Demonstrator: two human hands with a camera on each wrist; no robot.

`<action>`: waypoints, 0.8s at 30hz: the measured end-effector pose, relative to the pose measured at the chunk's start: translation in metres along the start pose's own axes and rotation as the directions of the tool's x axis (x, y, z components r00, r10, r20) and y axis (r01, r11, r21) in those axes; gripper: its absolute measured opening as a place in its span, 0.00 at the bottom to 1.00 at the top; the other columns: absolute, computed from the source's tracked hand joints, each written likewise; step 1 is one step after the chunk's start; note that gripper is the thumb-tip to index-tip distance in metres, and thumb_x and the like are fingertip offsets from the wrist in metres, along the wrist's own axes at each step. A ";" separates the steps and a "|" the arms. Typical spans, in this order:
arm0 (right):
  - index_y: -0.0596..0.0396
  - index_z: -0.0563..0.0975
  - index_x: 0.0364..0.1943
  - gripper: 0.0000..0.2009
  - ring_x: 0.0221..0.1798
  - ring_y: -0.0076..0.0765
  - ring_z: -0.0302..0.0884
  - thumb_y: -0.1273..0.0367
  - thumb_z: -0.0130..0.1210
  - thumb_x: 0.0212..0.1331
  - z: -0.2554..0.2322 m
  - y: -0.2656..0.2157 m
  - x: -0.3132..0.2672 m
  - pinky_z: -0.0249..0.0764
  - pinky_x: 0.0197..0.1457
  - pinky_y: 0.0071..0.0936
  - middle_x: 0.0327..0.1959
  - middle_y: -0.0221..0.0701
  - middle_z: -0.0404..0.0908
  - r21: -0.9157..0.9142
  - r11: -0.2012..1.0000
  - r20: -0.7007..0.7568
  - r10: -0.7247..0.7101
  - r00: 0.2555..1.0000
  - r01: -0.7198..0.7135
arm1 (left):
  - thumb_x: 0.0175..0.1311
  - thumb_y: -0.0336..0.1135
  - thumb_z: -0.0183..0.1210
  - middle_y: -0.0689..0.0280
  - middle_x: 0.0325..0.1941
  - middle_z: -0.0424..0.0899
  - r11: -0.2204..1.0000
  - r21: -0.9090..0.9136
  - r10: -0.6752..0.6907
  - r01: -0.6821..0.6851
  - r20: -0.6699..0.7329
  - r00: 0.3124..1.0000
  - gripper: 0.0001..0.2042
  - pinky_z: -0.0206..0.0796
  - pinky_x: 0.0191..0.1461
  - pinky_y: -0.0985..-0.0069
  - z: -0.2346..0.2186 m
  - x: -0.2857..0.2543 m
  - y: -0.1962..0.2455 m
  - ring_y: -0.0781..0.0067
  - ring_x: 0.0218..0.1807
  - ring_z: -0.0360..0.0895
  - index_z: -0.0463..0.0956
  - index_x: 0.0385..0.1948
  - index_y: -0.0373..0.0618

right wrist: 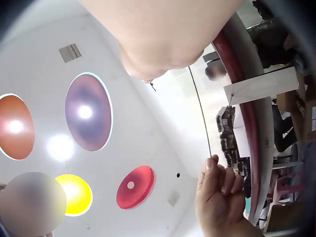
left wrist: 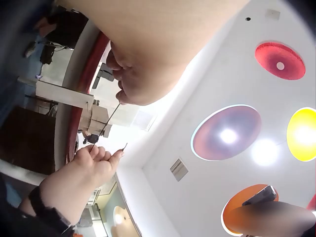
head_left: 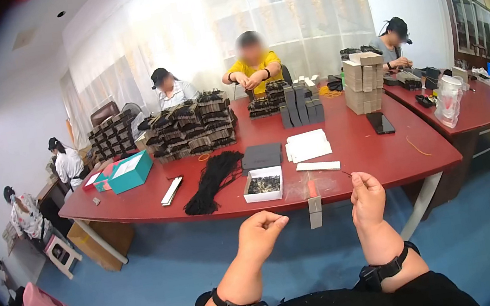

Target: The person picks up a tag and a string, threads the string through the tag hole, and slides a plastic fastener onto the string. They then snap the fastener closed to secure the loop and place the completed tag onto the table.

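A thin dark cord [left wrist: 109,120] [right wrist: 200,106] stretches between the two hands. My left hand [head_left: 259,240] [left wrist: 148,54] [right wrist: 222,200] pinches one end between thumb and fingers. The other end is in the curled fingers of my right hand [head_left: 368,201] [left wrist: 89,173] [right wrist: 170,42], where a short dark tip sticks out past the fingertips. Both hands are raised in front of the table's near edge. Between them, in the head view, a grey card strip [head_left: 315,212] hangs at the edge below an orange piece [head_left: 311,188].
On the red table [head_left: 344,169] lie a black cord bundle [head_left: 214,183], a white box of small parts [head_left: 264,196], white cards [head_left: 308,145], a dark flat box [head_left: 261,156] and a phone [head_left: 380,123]. Stacked bundles [head_left: 189,126] stand behind. Several people sit around.
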State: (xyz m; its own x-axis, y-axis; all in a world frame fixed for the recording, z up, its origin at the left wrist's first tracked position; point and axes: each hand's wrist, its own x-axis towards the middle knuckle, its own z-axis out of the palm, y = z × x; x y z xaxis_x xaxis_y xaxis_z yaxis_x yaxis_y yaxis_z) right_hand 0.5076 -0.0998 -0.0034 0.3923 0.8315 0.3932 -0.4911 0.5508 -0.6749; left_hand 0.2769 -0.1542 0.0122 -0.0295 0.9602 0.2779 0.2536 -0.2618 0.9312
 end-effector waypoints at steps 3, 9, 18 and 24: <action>0.59 0.78 0.32 0.05 0.16 0.11 0.54 0.71 0.58 0.57 0.000 -0.002 -0.001 0.49 0.18 0.12 0.16 0.18 0.67 -0.043 0.999 -0.002 0.025 1.000 -0.025 | 0.55 0.26 0.60 0.70 0.29 0.76 0.951 0.016 0.309 -0.309 0.008 0.951 0.03 0.60 0.34 0.86 0.000 0.000 0.003 0.84 0.32 0.69 0.79 0.29 0.38; 0.56 0.75 0.35 0.07 0.17 0.14 0.56 0.68 0.55 0.59 0.006 0.018 -0.013 0.53 0.19 0.15 0.19 0.20 0.67 0.050 0.973 0.136 0.219 0.966 -0.227 | 0.52 0.24 0.61 0.67 0.30 0.76 0.880 0.125 0.433 -0.458 0.182 0.883 0.06 0.65 0.38 0.81 0.019 -0.009 0.020 0.75 0.32 0.73 0.80 0.32 0.41; 0.53 0.71 0.41 0.08 0.31 0.26 0.78 0.65 0.50 0.63 0.021 0.013 -0.042 0.72 0.26 0.19 0.35 0.36 0.80 -0.080 0.868 0.440 0.472 0.764 -0.490 | 0.49 0.21 0.63 0.62 0.39 0.78 0.935 0.014 0.355 -0.355 -0.043 0.934 0.05 0.68 0.44 0.78 0.033 -0.006 0.017 0.74 0.39 0.76 0.81 0.29 0.38; 0.54 0.72 0.39 0.06 0.20 0.20 0.70 0.67 0.50 0.63 0.020 0.010 -0.043 0.62 0.20 0.12 0.29 0.33 0.79 -0.160 0.880 0.559 0.455 0.693 -0.448 | 0.54 0.20 0.59 0.56 0.44 0.78 0.937 -0.322 0.168 -0.135 0.076 0.983 0.05 0.71 0.45 0.78 0.031 -0.003 0.005 0.73 0.43 0.77 0.77 0.32 0.34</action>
State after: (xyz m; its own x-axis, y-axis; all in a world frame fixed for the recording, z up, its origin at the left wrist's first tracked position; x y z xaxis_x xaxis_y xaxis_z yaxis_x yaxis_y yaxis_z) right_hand 0.4705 -0.1283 -0.0143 -0.3862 0.8671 0.3146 -0.4834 0.1003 -0.8696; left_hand 0.3082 -0.1552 0.0089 0.0875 0.9074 0.4112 -0.0698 -0.4062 0.9111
